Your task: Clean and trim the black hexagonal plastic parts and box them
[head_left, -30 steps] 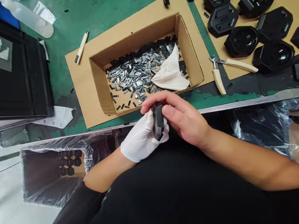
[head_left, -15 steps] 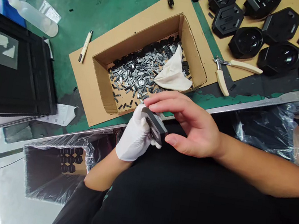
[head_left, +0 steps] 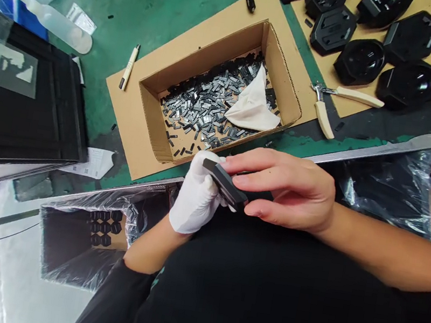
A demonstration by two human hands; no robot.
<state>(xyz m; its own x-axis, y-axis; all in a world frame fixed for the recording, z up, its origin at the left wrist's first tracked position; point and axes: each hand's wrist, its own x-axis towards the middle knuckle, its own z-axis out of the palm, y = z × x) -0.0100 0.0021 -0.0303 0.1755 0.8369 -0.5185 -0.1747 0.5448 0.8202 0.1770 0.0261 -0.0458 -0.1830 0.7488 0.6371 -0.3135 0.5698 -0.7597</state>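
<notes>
left hand [head_left: 195,196], white-gloved: closed around 1 slim black plastic part [head_left: 224,186], held tilted. right hand [head_left: 284,191], bare: fingers and thumb narrowly spread at its end, grip unclear.

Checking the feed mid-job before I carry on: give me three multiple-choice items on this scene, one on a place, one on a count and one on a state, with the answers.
1. Where is the white cloth?
A) On the green mat
B) Inside the box
C) On the pliers

2. How many hands wear a glove?
A) None
B) One
C) Two

3. What state is the box in?
A) Taped shut
B) Tipped over
C) Upright, open on top

Answers:
1. B: the cloth lies in the box beside the metal pieces.
2. B: the left hand, holding a black part, is gloved, while the right hand is bare.
3. C: the cloth and pieces show through its open top.
</notes>
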